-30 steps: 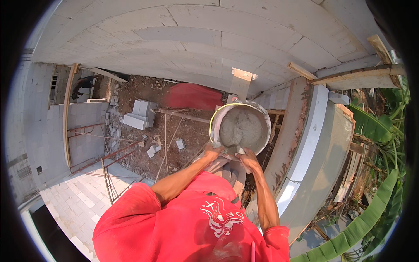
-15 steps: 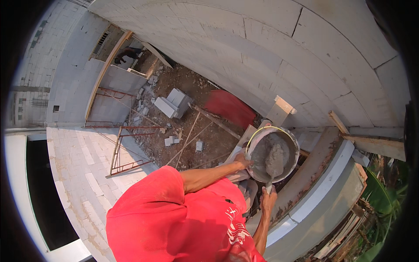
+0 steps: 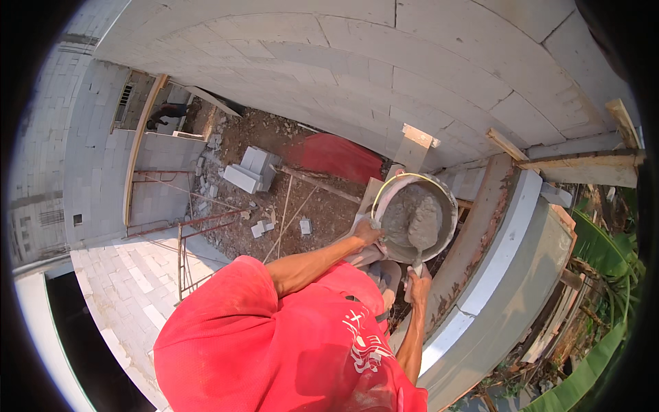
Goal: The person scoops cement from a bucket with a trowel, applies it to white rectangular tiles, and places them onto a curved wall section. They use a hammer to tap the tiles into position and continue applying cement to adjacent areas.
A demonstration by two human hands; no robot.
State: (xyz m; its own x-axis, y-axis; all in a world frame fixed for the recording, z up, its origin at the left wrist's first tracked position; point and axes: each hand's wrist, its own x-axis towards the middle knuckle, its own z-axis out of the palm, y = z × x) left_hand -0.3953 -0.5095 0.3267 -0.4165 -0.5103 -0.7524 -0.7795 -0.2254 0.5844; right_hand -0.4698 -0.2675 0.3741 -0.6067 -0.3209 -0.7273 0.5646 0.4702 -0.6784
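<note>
A round bucket [image 3: 451, 221] of wet grey mortar [image 3: 394, 223] is in front of me, its yellowish wire handle lying along the left rim. My left hand [image 3: 369, 232] is closed on the bucket's near left rim. In my right hand [image 3: 418, 283], fingers wrapped round its handle, is a trowel [image 3: 417, 260]. Its blade lies inside the bucket under a thick heap of mortar, which hides most of the metal.
A ledge topped with pale blocks [image 3: 498, 240] runs along my right. A tall block wall [image 3: 329, 69] rises ahead. Well below lie stacked white blocks [image 3: 252, 169], a red sheet [image 3: 336, 156] and a scaffold frame [image 3: 182, 257]. Another person [image 3: 167, 114] bends over at the far left.
The whole view has swung, so surroundings and bucket sit further left and slightly higher in the picture. Both hands keep their grips, and the mortar heap stays on the trowel in the bucket.
</note>
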